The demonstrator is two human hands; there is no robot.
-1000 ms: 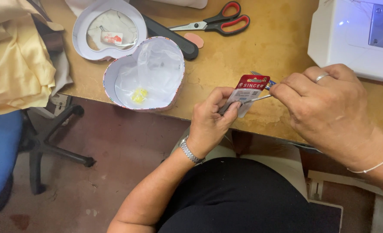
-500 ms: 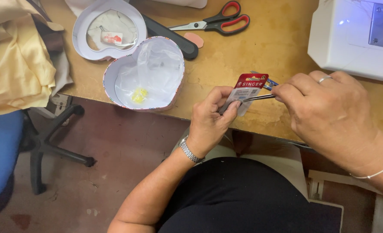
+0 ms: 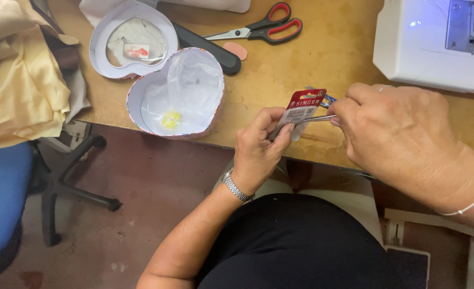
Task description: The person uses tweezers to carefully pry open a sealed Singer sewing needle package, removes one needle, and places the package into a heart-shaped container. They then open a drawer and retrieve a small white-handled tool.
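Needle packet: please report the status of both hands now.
Left hand pinches needle packet. Right hand pulls at its top. Heart box open, apart. Nothing blocking.

so the right hand [image 3: 402,136] has slid a bit away from the left hand [image 3: 259,150], pulling a thin metal strip [image 3: 314,119] further out of the little red-topped packet [image 3: 300,111]; packet's tipped a touch more upright in the left fingers; bracelet on the right wrist shows fully again
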